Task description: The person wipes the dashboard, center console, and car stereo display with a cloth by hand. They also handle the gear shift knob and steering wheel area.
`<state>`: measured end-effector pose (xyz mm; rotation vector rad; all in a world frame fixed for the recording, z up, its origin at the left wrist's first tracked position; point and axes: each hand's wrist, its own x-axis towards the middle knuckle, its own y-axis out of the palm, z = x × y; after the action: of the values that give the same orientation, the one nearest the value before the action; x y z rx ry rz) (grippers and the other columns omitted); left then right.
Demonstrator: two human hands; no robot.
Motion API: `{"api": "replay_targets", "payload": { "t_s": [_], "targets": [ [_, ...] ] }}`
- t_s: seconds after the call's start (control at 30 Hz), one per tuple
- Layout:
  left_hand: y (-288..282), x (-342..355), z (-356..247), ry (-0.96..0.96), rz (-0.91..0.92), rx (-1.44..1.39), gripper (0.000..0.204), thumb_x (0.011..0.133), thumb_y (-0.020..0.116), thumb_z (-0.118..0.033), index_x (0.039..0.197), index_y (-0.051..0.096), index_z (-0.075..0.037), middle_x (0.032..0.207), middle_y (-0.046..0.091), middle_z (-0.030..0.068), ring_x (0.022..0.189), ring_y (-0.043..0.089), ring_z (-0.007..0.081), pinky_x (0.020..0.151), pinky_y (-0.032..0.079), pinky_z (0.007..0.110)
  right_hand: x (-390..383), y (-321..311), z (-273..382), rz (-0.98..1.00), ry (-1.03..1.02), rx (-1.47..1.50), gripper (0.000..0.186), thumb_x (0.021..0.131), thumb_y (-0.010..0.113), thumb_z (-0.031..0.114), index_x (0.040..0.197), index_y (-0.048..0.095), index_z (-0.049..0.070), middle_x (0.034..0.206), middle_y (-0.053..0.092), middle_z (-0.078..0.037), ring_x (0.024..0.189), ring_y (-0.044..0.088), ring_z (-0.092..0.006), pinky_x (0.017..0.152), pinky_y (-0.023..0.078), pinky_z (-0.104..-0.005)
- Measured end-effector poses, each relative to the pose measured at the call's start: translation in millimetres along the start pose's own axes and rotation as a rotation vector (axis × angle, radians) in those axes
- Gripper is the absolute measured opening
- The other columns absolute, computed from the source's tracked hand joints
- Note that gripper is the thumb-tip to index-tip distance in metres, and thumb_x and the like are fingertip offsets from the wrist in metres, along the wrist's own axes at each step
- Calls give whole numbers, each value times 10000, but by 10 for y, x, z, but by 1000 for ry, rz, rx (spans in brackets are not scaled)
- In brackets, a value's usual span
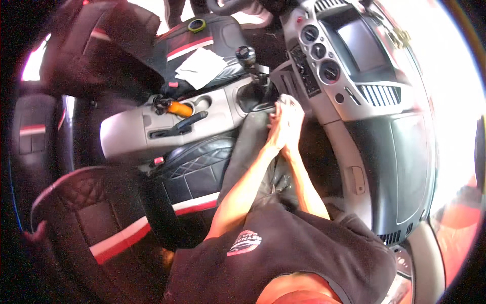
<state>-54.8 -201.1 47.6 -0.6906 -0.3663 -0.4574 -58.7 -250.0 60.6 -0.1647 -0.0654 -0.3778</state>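
Note:
My two hands meet in front of my knees, close to the gear lever (246, 54) and its dark boot. My left hand (276, 130) has its fingers bent and pressed against the other hand. My right hand (294, 120) lies along it, closed, with its fingers folded over. A pale patch shows at the fingertips; whether it is a thing in the grip or only bright skin, I cannot tell. The grey centre console (124, 133) runs to the left of my hands, and the dashboard (349, 109) rises to their right.
An orange bottle (179, 108) with a black top lies by the cup holders, behind the handbrake lever (193, 120). White sheets (201, 68) and a round green-rimmed object (196, 25) rest on the far seat (223, 33). A screen (360, 45) sits in the dashboard.

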Motion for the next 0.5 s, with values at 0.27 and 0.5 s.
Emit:
{"api": "replay_targets", "payload": {
  "t_s": [0.27, 0.5],
  "targets": [
    [1052, -283, 1265, -251, 538, -1649, 203, 862, 636, -193, 936, 701, -16, 1013, 684, 191, 953, 625, 366, 917, 483, 431, -25, -496, -161, -311, 139, -150, 576, 998, 550, 314, 1436, 321, 19, 1219, 585, -198, 1139, 554, -271, 1007, 415, -377],
    [1947, -783, 1191, -193, 194, -1272, 169, 868, 617, -205, 858, 687, -52, 920, 695, 112, 901, 623, 295, 903, 447, 446, 1067, -235, -797, -282, -261, -719, 391, 980, 562, 293, 1279, 548, 41, 1106, 583, -187, 1080, 560, -371, 957, 432, -444]
  ]
}}
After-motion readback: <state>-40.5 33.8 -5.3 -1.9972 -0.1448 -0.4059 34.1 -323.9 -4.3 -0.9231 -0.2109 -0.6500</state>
